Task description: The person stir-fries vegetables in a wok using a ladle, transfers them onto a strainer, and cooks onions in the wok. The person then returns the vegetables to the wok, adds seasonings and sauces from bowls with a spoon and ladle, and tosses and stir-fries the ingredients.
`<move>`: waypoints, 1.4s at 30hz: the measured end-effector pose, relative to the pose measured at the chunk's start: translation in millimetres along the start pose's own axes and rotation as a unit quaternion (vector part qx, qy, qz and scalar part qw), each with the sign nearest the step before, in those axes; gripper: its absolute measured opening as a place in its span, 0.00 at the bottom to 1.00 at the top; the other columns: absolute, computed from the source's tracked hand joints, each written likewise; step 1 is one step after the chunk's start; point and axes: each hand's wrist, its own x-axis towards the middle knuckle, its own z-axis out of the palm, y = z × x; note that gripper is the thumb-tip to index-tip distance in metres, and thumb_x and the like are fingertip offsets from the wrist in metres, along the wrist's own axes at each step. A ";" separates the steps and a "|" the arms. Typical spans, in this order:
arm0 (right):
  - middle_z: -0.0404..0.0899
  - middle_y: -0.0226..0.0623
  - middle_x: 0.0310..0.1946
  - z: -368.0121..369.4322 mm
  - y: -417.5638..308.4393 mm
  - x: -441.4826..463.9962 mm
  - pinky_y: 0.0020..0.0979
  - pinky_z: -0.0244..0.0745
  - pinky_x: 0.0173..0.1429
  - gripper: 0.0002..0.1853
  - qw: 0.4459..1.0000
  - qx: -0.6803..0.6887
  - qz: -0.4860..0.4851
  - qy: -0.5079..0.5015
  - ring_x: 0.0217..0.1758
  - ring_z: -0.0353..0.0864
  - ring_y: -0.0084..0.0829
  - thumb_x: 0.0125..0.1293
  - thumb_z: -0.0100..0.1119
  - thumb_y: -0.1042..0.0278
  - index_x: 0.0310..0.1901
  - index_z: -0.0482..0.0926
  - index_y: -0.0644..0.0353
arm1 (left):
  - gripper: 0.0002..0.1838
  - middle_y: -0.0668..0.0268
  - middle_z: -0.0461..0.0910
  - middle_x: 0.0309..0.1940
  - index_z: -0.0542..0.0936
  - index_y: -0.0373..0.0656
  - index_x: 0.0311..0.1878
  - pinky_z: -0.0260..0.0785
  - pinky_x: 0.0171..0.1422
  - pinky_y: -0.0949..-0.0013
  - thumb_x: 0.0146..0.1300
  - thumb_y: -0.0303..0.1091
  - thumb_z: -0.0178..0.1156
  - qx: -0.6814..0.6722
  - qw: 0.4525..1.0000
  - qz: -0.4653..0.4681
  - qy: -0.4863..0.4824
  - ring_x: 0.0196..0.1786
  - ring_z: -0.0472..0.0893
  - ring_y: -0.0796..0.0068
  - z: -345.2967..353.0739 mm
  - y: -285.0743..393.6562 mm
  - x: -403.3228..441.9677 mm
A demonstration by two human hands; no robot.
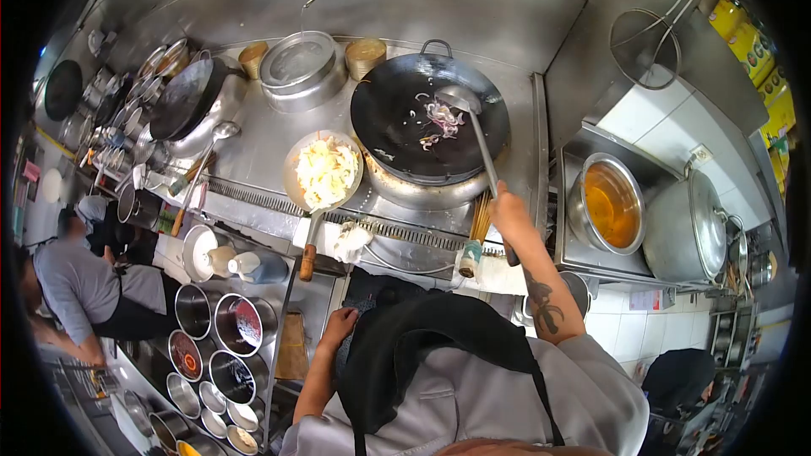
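Observation:
My right hand (510,209) is closed round the handle of a long metal wok ladle (485,148). The ladle's bowl rests inside a large black wok (384,110) on the stove, touching sliced purple onion (444,121). Down by my apron, my left hand (341,323) hangs with loosely parted fingers and nothing visible in it. To the left of the wok, a wooden-handled strainer (309,241) lies on the stove, heaped with pale, cut food (324,172) whose kind I cannot make out.
A crumpled white cloth (351,241) and a bamboo brush (476,245) lie along the stove's front edge. On the right stands a metal pot of amber liquid (610,204). Several seasoning pots (241,321) fill the lower left, near another person (84,287).

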 end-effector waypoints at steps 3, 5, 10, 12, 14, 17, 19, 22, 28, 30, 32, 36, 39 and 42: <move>0.76 0.46 0.21 -7.8 -4.3 -1.6 0.35 0.74 0.22 0.20 0.989 0.091 0.025 -0.115 0.17 0.78 0.34 0.61 0.53 0.71 0.55 0.72 0.69 | 0.16 0.55 0.85 0.36 0.82 0.33 0.44 0.73 0.48 0.67 0.66 0.39 0.56 -0.024 0.999 -0.003 -0.036 0.40 0.83 0.70 -6.7 14.6 16.5; 0.79 0.51 0.29 -25.9 -17.6 2.3 0.41 0.74 0.35 0.18 0.969 0.162 0.042 -0.180 0.30 0.79 0.45 0.60 0.55 0.69 0.52 0.74 0.65 | 0.17 0.57 0.85 0.35 0.82 0.33 0.44 0.73 0.47 0.68 0.66 0.39 0.57 -0.035 0.997 0.029 -0.059 0.40 0.82 0.72 -9.2 9.0 27.5; 0.80 0.60 0.33 -15.1 -31.6 39.4 0.49 0.74 0.48 0.14 0.978 0.177 0.035 -0.101 0.41 0.81 0.56 0.58 0.55 0.71 0.45 0.75 0.67 | 0.16 0.58 0.84 0.34 0.82 0.32 0.44 0.72 0.47 0.69 0.67 0.38 0.57 -0.030 0.994 0.044 -0.097 0.40 0.81 0.74 -22.5 33.2 39.6; 0.80 0.61 0.32 9.5 -44.1 60.4 0.49 0.74 0.48 0.13 0.990 0.137 0.035 -0.029 0.40 0.81 0.56 0.58 0.53 0.73 0.44 0.74 0.70 | 0.16 0.59 0.84 0.34 0.82 0.32 0.45 0.72 0.47 0.69 0.67 0.38 0.57 -0.021 0.993 0.064 -0.100 0.40 0.81 0.74 -26.4 55.7 41.1; 0.79 0.61 0.31 34.0 -55.0 72.8 0.50 0.73 0.48 0.13 0.994 0.099 0.053 -0.014 0.39 0.81 0.57 0.58 0.52 0.73 0.44 0.73 0.72 | 0.16 0.59 0.84 0.35 0.81 0.32 0.46 0.72 0.48 0.69 0.67 0.37 0.57 -0.021 0.993 0.055 -0.104 0.41 0.81 0.74 -27.1 64.3 43.3; 0.77 0.50 0.22 2.0 -62.6 54.6 0.42 0.74 0.33 0.13 0.975 0.186 -0.003 -0.122 0.25 0.81 0.43 0.62 0.55 0.70 0.47 0.73 0.66 | 0.16 0.58 0.84 0.36 0.80 0.33 0.48 0.72 0.48 0.70 0.68 0.37 0.57 -0.020 0.985 0.146 -0.086 0.41 0.81 0.74 -39.3 81.9 39.7; 0.76 0.40 0.22 -32.4 -69.8 23.6 0.36 0.73 0.28 0.15 0.956 0.223 -0.032 -0.187 0.21 0.76 0.31 0.62 0.55 0.71 0.51 0.74 0.64 | 0.15 0.59 0.84 0.37 0.80 0.34 0.48 0.72 0.47 0.70 0.67 0.36 0.58 -0.040 0.984 0.167 -0.039 0.40 0.81 0.74 -47.0 73.8 44.4; 0.75 0.36 0.23 -61.9 -67.0 -19.8 0.34 0.71 0.25 0.18 0.922 0.296 -0.003 -0.248 0.19 0.74 0.28 0.62 0.56 0.71 0.55 0.73 0.64 | 0.13 0.58 0.83 0.39 0.80 0.36 0.49 0.73 0.46 0.69 0.66 0.34 0.60 -0.086 0.977 0.189 0.045 0.39 0.81 0.72 -62.8 76.7 39.1; 0.78 0.53 0.29 -44.8 -45.1 1.5 0.41 0.76 0.33 0.22 0.972 0.153 0.094 -0.152 0.27 0.81 0.44 0.62 0.56 0.69 0.57 0.71 0.66 | 0.23 0.43 0.72 0.53 0.73 0.31 0.54 0.61 0.66 0.53 0.55 0.28 0.63 0.090 0.936 0.277 0.196 0.60 0.70 0.43 -95.8 118.6 41.9; 0.79 0.63 0.35 -8.4 -36.3 11.9 0.47 0.77 0.45 0.22 0.992 0.029 0.113 -0.049 0.40 0.82 0.56 0.61 0.55 0.70 0.56 0.70 0.68 | 0.26 0.41 0.70 0.55 0.70 0.30 0.57 0.61 0.67 0.53 0.55 0.29 0.64 0.084 0.937 0.267 0.207 0.61 0.69 0.41 -97.6 122.2 47.7; 0.79 0.63 0.36 5.5 -40.5 12.2 0.48 0.76 0.48 0.22 0.989 0.069 0.119 -0.047 0.43 0.81 0.56 0.62 0.56 0.69 0.56 0.71 0.68 | 0.29 0.39 0.69 0.57 0.68 0.29 0.59 0.60 0.67 0.53 0.54 0.30 0.64 0.091 0.935 0.268 0.212 0.62 0.68 0.40 -95.6 123.0 53.9; 0.80 0.61 0.37 -35.3 -75.0 10.9 0.49 0.75 0.50 0.18 0.965 0.173 0.104 -0.170 0.44 0.82 0.55 0.61 0.56 0.68 0.51 0.74 0.68 | 0.34 0.38 0.67 0.57 0.65 0.26 0.61 0.60 0.67 0.51 0.53 0.31 0.65 0.118 0.933 0.252 0.227 0.61 0.68 0.39 -100.8 116.4 64.6; 0.80 0.61 0.37 -32.3 -67.5 18.2 0.48 0.75 0.50 0.20 0.956 0.188 0.114 -0.195 0.43 0.82 0.56 0.62 0.56 0.68 0.54 0.73 0.69 | 0.35 0.38 0.67 0.56 0.64 0.25 0.61 0.61 0.65 0.51 0.53 0.31 0.65 0.107 0.946 0.232 0.200 0.58 0.69 0.38 -103.8 108.4 68.3; 0.80 0.64 0.37 -17.9 -79.4 27.3 0.50 0.74 0.51 0.19 0.982 0.087 0.130 -0.110 0.43 0.82 0.54 0.61 0.54 0.69 0.52 0.72 0.71 | 0.35 0.38 0.68 0.54 0.64 0.25 0.61 0.63 0.63 0.51 0.52 0.32 0.65 0.134 0.937 0.242 0.215 0.56 0.70 0.39 -105.0 90.5 79.2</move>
